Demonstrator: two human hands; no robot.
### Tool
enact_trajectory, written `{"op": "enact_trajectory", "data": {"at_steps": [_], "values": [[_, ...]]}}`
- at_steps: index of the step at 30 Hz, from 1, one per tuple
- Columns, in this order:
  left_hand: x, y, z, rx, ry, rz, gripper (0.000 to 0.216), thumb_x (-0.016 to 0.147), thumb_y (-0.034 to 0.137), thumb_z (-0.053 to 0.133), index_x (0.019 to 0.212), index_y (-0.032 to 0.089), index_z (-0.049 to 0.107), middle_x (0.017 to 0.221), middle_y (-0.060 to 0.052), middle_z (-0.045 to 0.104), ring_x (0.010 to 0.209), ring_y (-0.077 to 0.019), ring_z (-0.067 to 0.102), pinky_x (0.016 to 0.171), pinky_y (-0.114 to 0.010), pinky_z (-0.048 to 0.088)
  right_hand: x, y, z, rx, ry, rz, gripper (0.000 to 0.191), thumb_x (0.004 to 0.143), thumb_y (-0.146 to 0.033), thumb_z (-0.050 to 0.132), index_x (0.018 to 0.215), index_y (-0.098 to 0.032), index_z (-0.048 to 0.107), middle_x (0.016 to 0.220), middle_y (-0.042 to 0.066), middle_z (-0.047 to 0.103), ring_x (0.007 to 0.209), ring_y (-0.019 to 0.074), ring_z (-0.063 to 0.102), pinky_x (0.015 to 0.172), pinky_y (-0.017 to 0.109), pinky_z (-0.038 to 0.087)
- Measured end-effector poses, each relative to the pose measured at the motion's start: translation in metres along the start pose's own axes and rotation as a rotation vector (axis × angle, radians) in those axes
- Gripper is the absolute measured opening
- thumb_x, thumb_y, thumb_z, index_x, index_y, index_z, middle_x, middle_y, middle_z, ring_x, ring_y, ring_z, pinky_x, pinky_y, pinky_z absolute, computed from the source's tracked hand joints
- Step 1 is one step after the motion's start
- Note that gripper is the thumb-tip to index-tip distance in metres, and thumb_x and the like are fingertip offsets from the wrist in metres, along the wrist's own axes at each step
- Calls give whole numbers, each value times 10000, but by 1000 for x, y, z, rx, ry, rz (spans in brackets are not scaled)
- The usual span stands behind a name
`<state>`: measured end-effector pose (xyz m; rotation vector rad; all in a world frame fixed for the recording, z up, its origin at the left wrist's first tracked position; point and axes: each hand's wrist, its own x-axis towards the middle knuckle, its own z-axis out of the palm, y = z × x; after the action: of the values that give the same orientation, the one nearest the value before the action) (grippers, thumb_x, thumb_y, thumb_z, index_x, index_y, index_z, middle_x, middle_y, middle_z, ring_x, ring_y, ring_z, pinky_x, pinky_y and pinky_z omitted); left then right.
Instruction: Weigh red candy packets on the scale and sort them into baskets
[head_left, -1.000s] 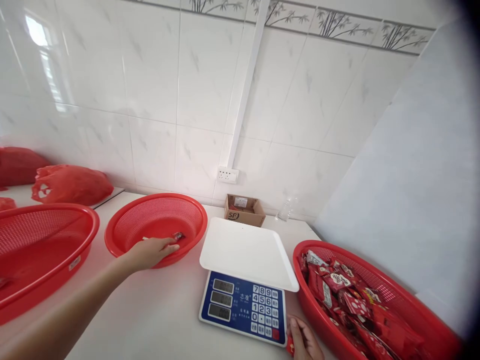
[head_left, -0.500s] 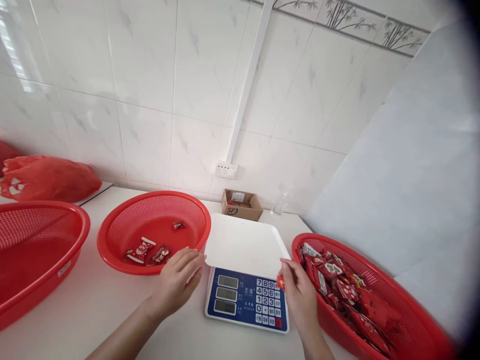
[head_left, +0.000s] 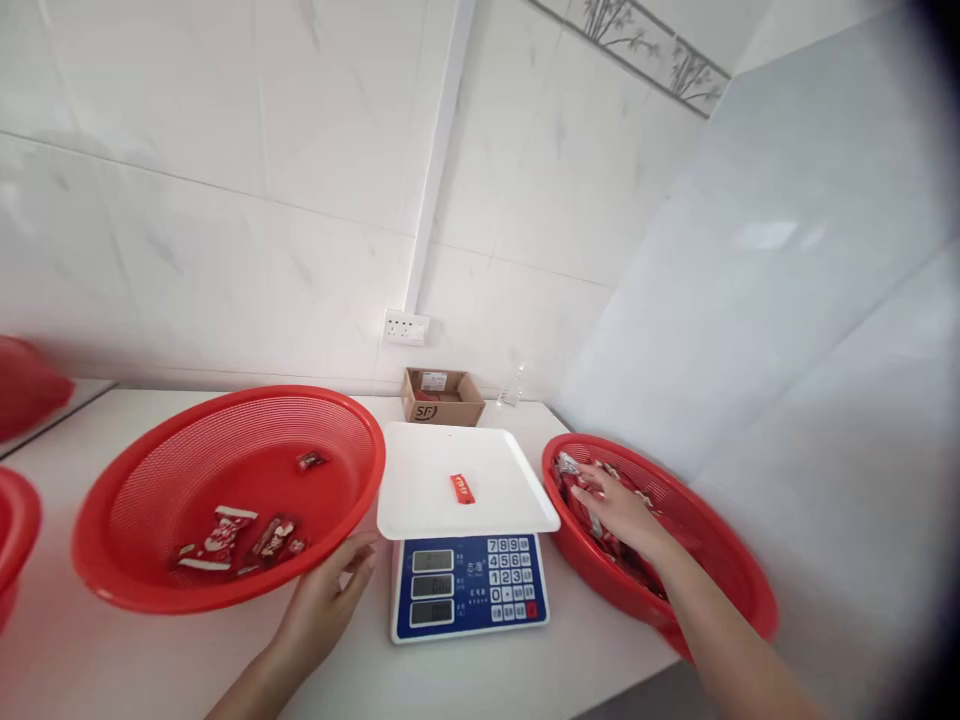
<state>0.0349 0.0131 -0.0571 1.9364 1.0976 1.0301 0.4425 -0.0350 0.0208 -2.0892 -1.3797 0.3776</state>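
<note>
A digital scale (head_left: 469,585) with a white weighing pan (head_left: 420,490) stands on the counter. One small red packet (head_left: 463,489) lies on the pan. My left hand (head_left: 326,605) rests open on the counter between the scale and the round red basket (head_left: 112,580), which holds a few red packets (head_left: 240,535). My right hand (head_left: 619,510) reaches into the red basket on the right (head_left: 739,575), fingers spread over the heap of red packets (head_left: 581,495); whether it grips one is hidden.
A small cardboard box (head_left: 441,397) and a clear bottle (head_left: 512,387) stand against the tiled wall, under a wall socket (head_left: 406,327). Another red basket's rim (head_left: 15,520) and a red bag (head_left: 26,385) show at the far left. The counter edge runs near the bottom right.
My right hand has left a red packet on the scale pan and moved right into the full basket. My left hand drew back from the left basket to the counter. The view turned right.
</note>
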Motion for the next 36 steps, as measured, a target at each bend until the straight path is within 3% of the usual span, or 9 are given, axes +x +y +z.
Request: {"op": "enact_trajectory", "data": {"at_steps": [4, 8, 12, 15, 20, 26, 30, 33, 36], "values": [[6, -13, 0, -50, 51, -58, 370, 804, 457, 514, 1071, 222, 617, 1049, -56, 673, 979, -213, 637, 792, -290, 547, -4, 32, -15, -49, -186, 134, 617, 772, -464, 536, 1328, -217, 433, 1339, 92, 488, 1211, 245, 465, 1001, 376, 364], [8, -21, -2, 15, 170, -24, 391, 771, 500, 538, 1018, 212, 631, 1057, -76, 671, 1009, -238, 622, 850, -346, 527, -7, 38, -4, -127, -245, 83, 741, 691, -380, 638, 1366, -208, 387, 1391, 99, 425, 1254, 253, 411, 1036, 383, 305], [11, -25, -4, -27, 241, -46, 424, 744, 540, 545, 999, 208, 609, 993, -79, 683, 917, -236, 656, 766, -341, 564, -4, 34, 7, -248, -174, 84, 763, 691, -235, 618, 1398, -216, 333, 1394, 100, 419, 1242, 251, 426, 1012, 375, 317], [12, -28, -5, -46, 241, -70, 454, 731, 550, 556, 1039, 218, 586, 1002, -78, 673, 892, -235, 662, 705, -333, 579, 1, 34, 5, -338, -62, 111, 596, 760, -196, 532, 1346, -202, 421, 1314, 101, 513, 1170, 253, 499, 965, 365, 352], [13, -28, -5, -35, 220, -69, 466, 733, 554, 547, 1057, 221, 577, 960, -73, 675, 856, -224, 667, 722, -345, 574, 9, 43, -23, -395, 155, 234, 447, 883, -272, 322, 1282, -122, 459, 1188, 173, 586, 1108, 284, 537, 886, 379, 390], [14, -19, -6, -51, 232, -83, 524, 702, 601, 543, 1045, 206, 584, 897, -77, 683, 812, -225, 674, 645, -313, 577, 1, 37, -40, -444, 293, 187, 349, 846, -265, 392, 1146, -151, 529, 1171, 152, 575, 1072, 263, 540, 840, 352, 405], [14, -20, -5, -56, 225, -73, 522, 697, 617, 540, 1031, 218, 595, 860, -60, 684, 790, -221, 673, 646, -320, 576, -10, 18, -21, -212, -77, 28, 241, 826, -328, 427, 875, -188, 616, 892, 58, 671, 840, 200, 618, 775, 320, 445], [14, -26, -3, -61, 199, -71, 484, 717, 589, 541, 1027, 222, 597, 849, -48, 684, 787, -213, 673, 679, -324, 571, -14, 13, -9, -150, -307, 45, 293, 723, -296, 565, 997, -220, 639, 1045, 63, 667, 948, 226, 611, 847, 346, 433], [13, -31, -1, -59, 175, -95, 467, 719, 567, 553, 1026, 219, 596, 846, -48, 688, 777, -213, 676, 659, -309, 569, -11, 18, -2, -127, -324, 102, 512, 646, -205, 619, 1153, -271, 594, 1212, 68, 599, 1087, 260, 557, 934, 382, 383]]}}
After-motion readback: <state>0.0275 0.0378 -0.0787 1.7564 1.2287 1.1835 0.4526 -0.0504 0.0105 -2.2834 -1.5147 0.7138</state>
